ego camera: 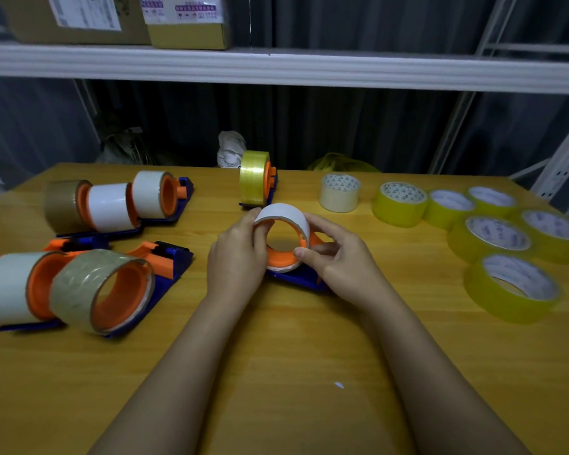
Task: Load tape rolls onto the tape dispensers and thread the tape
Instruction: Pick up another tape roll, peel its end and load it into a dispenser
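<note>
At the middle of the wooden table point(276, 339) a white tape roll point(284, 215) sits on the orange wheel of a blue tape dispenser point(301, 278). My left hand point(239, 257) grips the roll's left side, its thumb hooked over the rim. My right hand point(337, 254) holds the right side, fingers curled round the roll and thumb at the orange wheel's lower edge. Behind them a dispenser carrying a yellow roll point(254, 177) stands upright.
Several loaded dispensers point(112, 205) with brown, white and clear rolls lie at the left. A whitish loose roll point(339, 192) and several yellow loose rolls point(506, 251) lie at the right. A white shelf point(309, 68) with cardboard boxes hangs above the table's back edge.
</note>
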Tool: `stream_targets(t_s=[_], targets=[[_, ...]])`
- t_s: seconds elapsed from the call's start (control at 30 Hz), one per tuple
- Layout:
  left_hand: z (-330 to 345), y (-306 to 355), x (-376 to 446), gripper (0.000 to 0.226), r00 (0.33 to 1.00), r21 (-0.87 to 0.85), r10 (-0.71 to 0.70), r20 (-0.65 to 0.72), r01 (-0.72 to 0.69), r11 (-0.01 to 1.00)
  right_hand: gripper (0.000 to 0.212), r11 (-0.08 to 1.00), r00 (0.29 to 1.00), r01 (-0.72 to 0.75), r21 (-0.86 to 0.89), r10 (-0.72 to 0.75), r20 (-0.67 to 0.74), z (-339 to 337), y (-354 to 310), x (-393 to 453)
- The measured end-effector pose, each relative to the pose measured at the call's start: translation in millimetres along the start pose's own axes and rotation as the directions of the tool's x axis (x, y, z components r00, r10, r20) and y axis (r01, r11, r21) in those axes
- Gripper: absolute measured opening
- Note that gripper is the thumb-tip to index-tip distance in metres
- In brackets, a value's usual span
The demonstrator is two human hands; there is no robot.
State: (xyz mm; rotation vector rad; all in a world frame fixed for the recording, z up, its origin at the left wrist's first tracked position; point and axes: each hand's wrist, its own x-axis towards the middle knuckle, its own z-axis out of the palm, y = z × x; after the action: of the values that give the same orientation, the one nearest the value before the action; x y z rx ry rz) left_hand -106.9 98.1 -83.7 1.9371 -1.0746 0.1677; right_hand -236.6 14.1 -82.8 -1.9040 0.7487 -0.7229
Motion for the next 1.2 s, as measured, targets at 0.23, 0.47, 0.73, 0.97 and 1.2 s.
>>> stream_targets(t_s=[0.23, 0.47, 0.73, 0.97, 1.2], targets=[[-5, 2, 0, 0.039, 0.998, -0.044, 0.011, 0.054, -0.009, 0.999, 0.057, 0.999, 1.000, -0.017, 0.028, 0.018, -0.023, -5, -4, -5], [-9, 5, -1, 0.041, 0.996, 0.084, 0.087, 0.011, -0.088, 0.993, 0.065, 0.987, 0.998, 0.053, -0.151, -0.059, -0.037, -3, -10, -7], [-17, 12, -3, 0.038, 0.976, 0.116, 0.184, -0.119, -0.170, 0.979, 0.061, 0.990, 0.987, 0.120, 0.073, -0.112, -0.114, -2, -20, -16], [-14, 7, -1, 0.036, 0.973, 0.117, 0.188, -0.137, -0.172, 0.978, 0.060, 0.989, 0.981, 0.135, 0.067, -0.124, -0.148, 6, -16, -15], [-7, 6, -1, 0.035, 0.978, 0.171, 0.184, -0.100, -0.165, 0.971, 0.062, 0.990, 0.991, 0.091, 0.112, -0.079, -0.108, 5, -8, -11]])
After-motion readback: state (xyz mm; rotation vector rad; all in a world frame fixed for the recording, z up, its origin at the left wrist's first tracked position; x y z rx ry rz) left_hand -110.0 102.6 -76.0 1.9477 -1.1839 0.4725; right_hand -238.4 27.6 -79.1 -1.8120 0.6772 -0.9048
